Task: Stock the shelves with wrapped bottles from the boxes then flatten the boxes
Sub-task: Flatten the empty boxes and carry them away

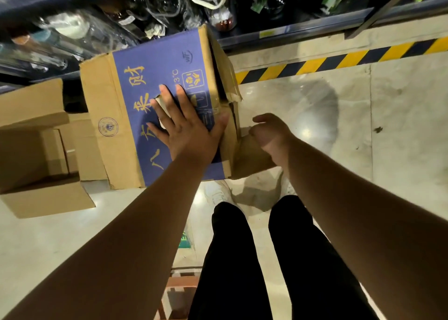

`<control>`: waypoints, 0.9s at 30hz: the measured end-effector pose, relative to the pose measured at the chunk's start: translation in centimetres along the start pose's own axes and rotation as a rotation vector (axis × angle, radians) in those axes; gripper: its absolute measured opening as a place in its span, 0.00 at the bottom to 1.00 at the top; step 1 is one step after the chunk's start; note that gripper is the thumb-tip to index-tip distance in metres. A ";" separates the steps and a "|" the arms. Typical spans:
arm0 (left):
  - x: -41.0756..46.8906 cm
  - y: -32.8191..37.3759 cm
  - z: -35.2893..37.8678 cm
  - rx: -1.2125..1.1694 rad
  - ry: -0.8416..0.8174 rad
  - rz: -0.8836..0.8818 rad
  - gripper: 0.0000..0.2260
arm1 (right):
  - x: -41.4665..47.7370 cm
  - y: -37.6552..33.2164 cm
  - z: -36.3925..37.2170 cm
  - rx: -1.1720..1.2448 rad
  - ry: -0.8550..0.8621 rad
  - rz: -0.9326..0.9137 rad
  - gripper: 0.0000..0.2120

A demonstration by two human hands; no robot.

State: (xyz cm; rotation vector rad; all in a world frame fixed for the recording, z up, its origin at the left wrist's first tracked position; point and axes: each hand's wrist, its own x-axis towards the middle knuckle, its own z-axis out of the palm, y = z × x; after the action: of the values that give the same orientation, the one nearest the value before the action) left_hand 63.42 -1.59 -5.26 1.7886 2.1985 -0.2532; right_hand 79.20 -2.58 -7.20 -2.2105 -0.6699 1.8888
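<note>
I am pressing my left hand point(184, 128) flat on the blue printed face of the cardboard box point(155, 106), fingers spread and palm open against it, gripping nothing. My right hand point(270, 135) is curling around a brown flap point(252, 154) at the box's right end — fingers bent in, thumb up by the flap's edge, though how firmly it is pinching I cannot tell. The box is sitting off the floor point(363, 116) in front of my legs point(254, 259), its far end reaching toward the lower edge of the shelf point(303, 32), where wrapped bottles point(72, 28) are lying in clear plastic. To the left, a second box point(38, 145) is standing open on the floor, its flaps spread — just beside the one I am handling. A yellow-and-black stripe point(339, 59) is running along the floor by the shelf's base.
</note>
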 end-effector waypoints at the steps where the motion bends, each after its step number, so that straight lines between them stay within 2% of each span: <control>1: 0.0 -0.1 0.2 0.002 0.013 0.006 0.48 | 0.8 -0.2 0.3 -0.019 -0.007 -0.020 0.19; 5: -0.2 -0.7 0.8 -0.037 0.068 0.052 0.47 | 3.2 -0.4 2.2 -0.023 -0.110 -0.012 0.22; 8: -0.1 -1.2 1.4 -0.053 0.107 0.079 0.46 | 4.0 -0.2 3.5 0.131 -0.135 0.020 0.20; 11: -0.2 -1.6 1.6 -0.052 0.131 0.085 0.47 | 4.3 0.2 5.1 0.354 -0.189 0.073 0.22; 18: -0.7 -1.9 1.0 -0.067 0.157 0.151 0.48 | 2.9 1.3 4.9 0.532 -0.092 0.134 0.27; 27: -0.8 -2.2 0.2 -0.105 0.135 0.188 0.47 | -1.6 2.9 -0.5 0.420 0.072 0.062 0.22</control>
State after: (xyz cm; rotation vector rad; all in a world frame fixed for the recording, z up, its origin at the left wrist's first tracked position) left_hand 61.49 -2.87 -5.32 1.9878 2.0690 0.0238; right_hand 80.17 -5.82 -6.81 -2.0319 -0.1708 1.7688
